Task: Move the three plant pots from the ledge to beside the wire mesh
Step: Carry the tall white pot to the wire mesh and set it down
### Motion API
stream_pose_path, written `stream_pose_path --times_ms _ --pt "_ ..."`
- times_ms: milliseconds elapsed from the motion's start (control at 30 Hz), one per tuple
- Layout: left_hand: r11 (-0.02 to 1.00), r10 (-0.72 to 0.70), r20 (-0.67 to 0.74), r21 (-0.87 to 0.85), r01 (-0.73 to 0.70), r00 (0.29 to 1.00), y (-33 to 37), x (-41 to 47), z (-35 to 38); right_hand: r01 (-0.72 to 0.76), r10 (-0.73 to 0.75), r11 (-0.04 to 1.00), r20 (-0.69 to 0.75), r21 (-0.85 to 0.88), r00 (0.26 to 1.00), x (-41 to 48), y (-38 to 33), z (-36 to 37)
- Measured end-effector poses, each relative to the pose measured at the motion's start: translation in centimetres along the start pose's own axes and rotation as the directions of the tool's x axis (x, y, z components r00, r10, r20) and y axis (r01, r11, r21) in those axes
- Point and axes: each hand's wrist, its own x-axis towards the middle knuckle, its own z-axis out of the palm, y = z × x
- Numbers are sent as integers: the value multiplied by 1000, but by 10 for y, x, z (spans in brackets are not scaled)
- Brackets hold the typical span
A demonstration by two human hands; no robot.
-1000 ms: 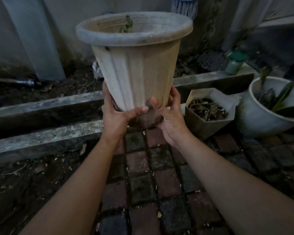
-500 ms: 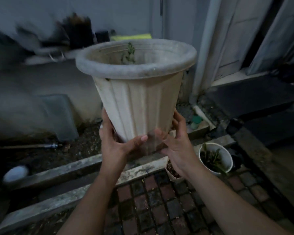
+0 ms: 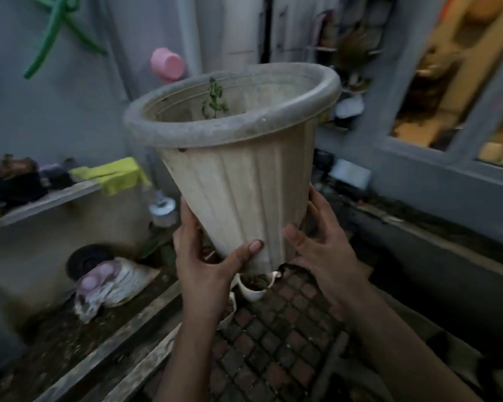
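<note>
A tall cream plant pot (image 3: 238,181) with a grey rolled rim and a small green sprig inside is held up in the air, tilted a little to the right. My left hand (image 3: 206,265) grips its narrow base from the left, thumb across the front. My right hand (image 3: 320,250) cups the base from the right. Below the pot, a small white pot (image 3: 254,287) with a plant stands on the brick floor by the concrete ledge (image 3: 134,340). No wire mesh can be made out.
A brick-paved floor (image 3: 276,343) runs ahead. A crumpled sack (image 3: 111,282) and a dark round object lie on the soil at left. A shelf (image 3: 44,198) with a yellow cloth sits on the left wall. A grey window frame (image 3: 436,158) is at right.
The pot has been lifted higher and carried along, and my view has swung up and to the right. Both hands keep the same hold on the base. The ledge pots have dropped lower in view.
</note>
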Motion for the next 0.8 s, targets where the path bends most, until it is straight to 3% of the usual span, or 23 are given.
stream_pose_path --times_ms 167,333,600,800 --pt "992 49 305 -129 -10 951 39 -33 94 103 -142 985 -308 -139 941 -75 -64 -82" --pt "955 116 551 -292 60 827 83 -100 194 109 -281 938 -535 -329 797 -178 -127 -157" --pt "852 302 811 -465 239 501 180 -276 341 82 -444 886 -783 -457 436 -392 -215 -261" --pt "758 454 869 -493 427 196 251 -427 419 -105 -581 805 -812 -584 64 -552 -263 -293"
